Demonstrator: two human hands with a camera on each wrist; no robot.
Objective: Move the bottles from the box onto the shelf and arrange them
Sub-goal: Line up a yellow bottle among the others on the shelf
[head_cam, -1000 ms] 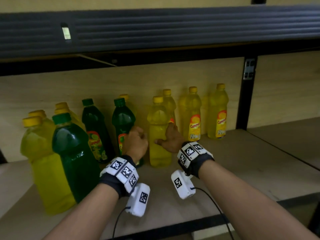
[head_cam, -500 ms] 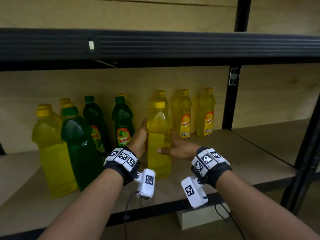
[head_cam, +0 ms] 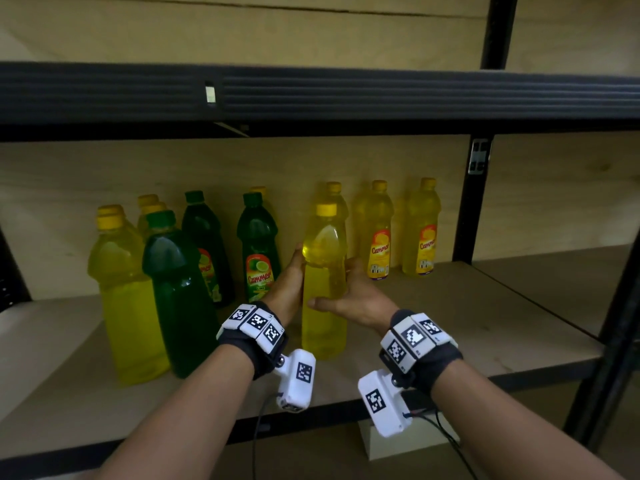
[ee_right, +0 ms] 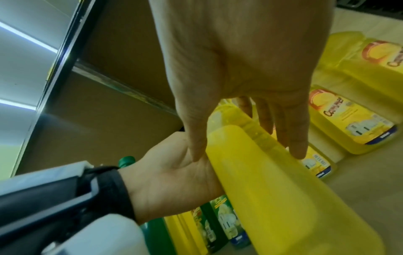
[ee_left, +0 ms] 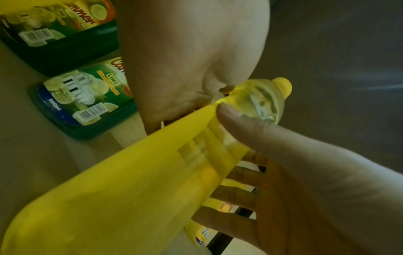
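Head view shows a tall yellow plastic bottle with a yellow cap (head_cam: pixel 325 282) standing upright on the pale plywood shelf board (head_cam: pixel 467 327), near its front edge, ahead of the rows of matching yellow bottles (head_cam: pixel 379 230) and dark green lime-label bottles (head_cam: pixel 258 244) that stand farther back. The left hand (head_cam: pixel 285 289) lies flat against the bottle's left side, fingers straight and pointing up toward its shoulder. The right hand (head_cam: pixel 356 299) takes the right side: its thumb (ee_left: pixel 244 127) lies across the near face, and its spread fingers (ee_left: pixel 237 198) reach round the far face, so this hand clasps the body while the left only presses.

Liquid fills the bottle almost to the neck, so it is probably heavy for its size and top-steady only while upright. The smooth, label-free near face looks slippery, and thin plastic walls would likely give under a hard squeeze. Mid-body, below the tapering shoulder, seems the best place to hold, with both palms opposed. The cap is too narrow for a sure hold.
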